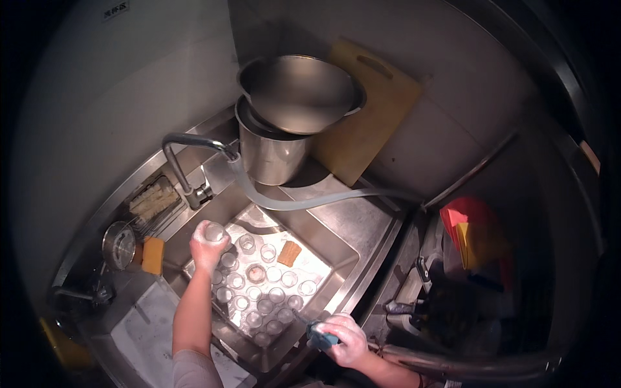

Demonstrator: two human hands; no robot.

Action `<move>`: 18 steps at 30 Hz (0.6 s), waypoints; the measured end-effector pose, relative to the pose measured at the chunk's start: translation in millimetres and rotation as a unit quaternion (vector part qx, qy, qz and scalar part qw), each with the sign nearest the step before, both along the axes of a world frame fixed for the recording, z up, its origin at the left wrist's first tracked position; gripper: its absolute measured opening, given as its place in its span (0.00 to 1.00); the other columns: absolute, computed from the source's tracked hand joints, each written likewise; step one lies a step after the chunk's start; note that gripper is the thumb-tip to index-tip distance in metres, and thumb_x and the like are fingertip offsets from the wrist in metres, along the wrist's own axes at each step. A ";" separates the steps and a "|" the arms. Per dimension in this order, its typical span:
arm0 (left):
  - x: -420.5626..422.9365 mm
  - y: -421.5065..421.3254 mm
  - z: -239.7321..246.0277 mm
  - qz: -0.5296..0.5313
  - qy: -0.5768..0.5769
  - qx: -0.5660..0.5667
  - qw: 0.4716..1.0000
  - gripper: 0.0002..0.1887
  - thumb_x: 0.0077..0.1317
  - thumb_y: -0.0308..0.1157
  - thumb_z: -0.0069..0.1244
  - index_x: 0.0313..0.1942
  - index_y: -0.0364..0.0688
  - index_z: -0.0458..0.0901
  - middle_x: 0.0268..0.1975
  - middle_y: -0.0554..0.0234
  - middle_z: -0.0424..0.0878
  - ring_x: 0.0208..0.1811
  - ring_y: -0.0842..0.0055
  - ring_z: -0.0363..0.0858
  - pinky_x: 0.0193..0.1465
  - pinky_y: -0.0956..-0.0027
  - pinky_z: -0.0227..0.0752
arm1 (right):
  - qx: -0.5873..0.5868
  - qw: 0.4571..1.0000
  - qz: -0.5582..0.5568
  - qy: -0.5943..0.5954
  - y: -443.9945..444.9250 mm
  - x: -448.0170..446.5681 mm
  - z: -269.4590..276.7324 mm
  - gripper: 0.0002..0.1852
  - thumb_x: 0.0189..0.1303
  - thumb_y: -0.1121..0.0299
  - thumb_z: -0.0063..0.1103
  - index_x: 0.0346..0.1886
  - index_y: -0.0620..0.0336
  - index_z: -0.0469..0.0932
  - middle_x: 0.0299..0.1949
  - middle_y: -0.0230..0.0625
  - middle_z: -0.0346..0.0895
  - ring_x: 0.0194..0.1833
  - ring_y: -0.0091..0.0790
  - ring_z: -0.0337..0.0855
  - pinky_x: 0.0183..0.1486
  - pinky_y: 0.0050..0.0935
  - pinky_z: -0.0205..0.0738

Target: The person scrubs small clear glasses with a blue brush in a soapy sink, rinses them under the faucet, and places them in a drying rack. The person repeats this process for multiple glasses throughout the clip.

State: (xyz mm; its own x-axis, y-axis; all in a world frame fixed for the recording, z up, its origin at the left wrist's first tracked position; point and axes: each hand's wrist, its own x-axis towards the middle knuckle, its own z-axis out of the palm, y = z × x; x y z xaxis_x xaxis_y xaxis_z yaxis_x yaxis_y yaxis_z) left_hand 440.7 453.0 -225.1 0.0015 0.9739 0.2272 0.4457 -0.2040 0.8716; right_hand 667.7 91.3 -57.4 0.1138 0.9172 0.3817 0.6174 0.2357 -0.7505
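My left hand (206, 250), wet with suds, grips a clear drinking glass (214, 232) over the left side of a stainless steel sink (310, 225). Several clear glasses (254, 293) stand on the sink's floor, and a brown sponge or scrubbing pad (289, 253) lies among them towards the right. At the sink's near right edge, my right hand (345, 337), also soapy, holds a teal-coloured object (322, 335), perhaps a scrubbing cloth or brush; its exact kind cannot be told.
A curved faucet (179, 162) with a pale hose (310, 201) arches over the sink's far side. Beyond stand a steel pot (274, 157), a large steel bowl (303, 97) and a yellow cutting board (373, 116). A yellow sponge (153, 255) rests on the left ledge, beside a second basin (150, 325).
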 end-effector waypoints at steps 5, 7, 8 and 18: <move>2.3 24.9 -44.9 0.008 0.179 -0.108 0.978 0.33 0.50 0.35 0.76 0.57 0.36 0.84 0.52 0.47 0.91 0.54 0.54 0.90 0.59 0.57 0.82 | -0.062 0.996 0.066 0.025 10.5 8.0 3.4 0.19 0.54 0.71 0.79 0.49 0.61 0.83 0.45 0.43 0.84 0.47 0.45 0.86 0.52 0.42 0.79; -3.6 27.6 -62.5 0.004 0.179 -0.165 0.970 0.24 0.58 0.32 0.70 0.54 0.37 0.84 0.51 0.47 0.91 0.51 0.54 0.90 0.56 0.57 0.82 | -0.109 0.993 0.035 0.031 5.4 -2.1 2.2 0.12 0.61 0.73 0.74 0.47 0.61 0.85 0.42 0.46 0.85 0.42 0.45 0.86 0.49 0.43 0.79; -10.0 29.9 -77.2 0.007 0.141 -0.202 0.969 0.19 0.62 0.30 0.66 0.53 0.37 0.84 0.50 0.46 0.91 0.50 0.54 0.90 0.55 0.57 0.82 | -0.133 0.990 0.020 0.035 4.7 -4.6 3.3 0.08 0.65 0.75 0.71 0.47 0.61 0.86 0.41 0.48 0.85 0.40 0.45 0.86 0.47 0.43 0.79; -36.6 32.1 -158.7 -0.065 0.325 -0.183 0.925 0.14 0.74 0.35 0.46 0.50 0.40 0.86 0.55 0.47 0.88 0.55 0.51 0.87 0.65 0.47 0.74 | -0.087 0.984 0.033 0.155 -7.3 -14.1 -30.4 0.11 0.77 0.67 0.60 0.53 0.63 0.85 0.48 0.46 0.85 0.53 0.48 0.85 0.54 0.46 0.80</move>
State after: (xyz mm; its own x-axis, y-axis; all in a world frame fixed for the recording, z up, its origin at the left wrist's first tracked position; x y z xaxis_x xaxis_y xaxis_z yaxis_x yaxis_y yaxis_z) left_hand 404.0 485.1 -383.8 0.1440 0.9674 -0.2084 0.8929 -0.0363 0.4488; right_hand 653.5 84.0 -87.8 0.1380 0.9748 0.1751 0.3409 0.1193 -0.9325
